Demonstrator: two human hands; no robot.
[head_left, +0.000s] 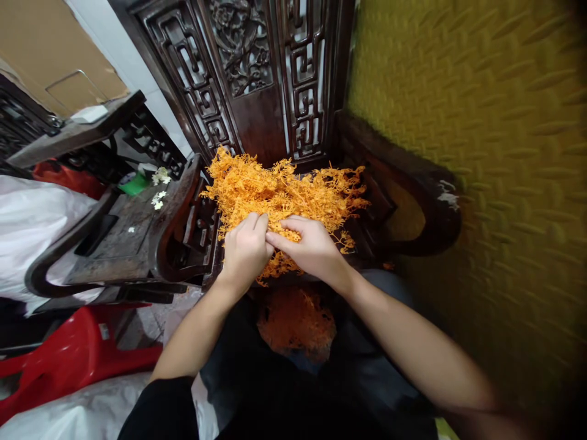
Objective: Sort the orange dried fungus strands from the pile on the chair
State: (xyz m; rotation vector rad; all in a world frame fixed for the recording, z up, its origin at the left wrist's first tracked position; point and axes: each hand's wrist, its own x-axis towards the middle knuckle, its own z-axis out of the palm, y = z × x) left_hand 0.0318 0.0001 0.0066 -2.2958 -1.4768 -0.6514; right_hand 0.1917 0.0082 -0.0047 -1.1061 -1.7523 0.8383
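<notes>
A heap of bright orange, finely branched sprigs (279, 183) lies on the seat of a dark carved wooden chair (259, 125). They look like artificial foliage. Over the front of the heap, my left hand (247, 249) is closed, its fingertips pinching something mostly hidden behind them. Close beside it, my right hand (316, 247) has thumb and fingers closed around some orange sprig, with the thumb reaching to the left fingers. Between my knees, below the seat, sits more orange material (298, 324), dim and partly shaded.
Curved chair arms flank the heap; the right armrest (440, 208) stands near a yellow textured surface (504, 122). At left are a wooden side table (123, 244) with small white flower-like pieces (158, 199), a red plastic stool (77, 348) and white sacks (36, 217).
</notes>
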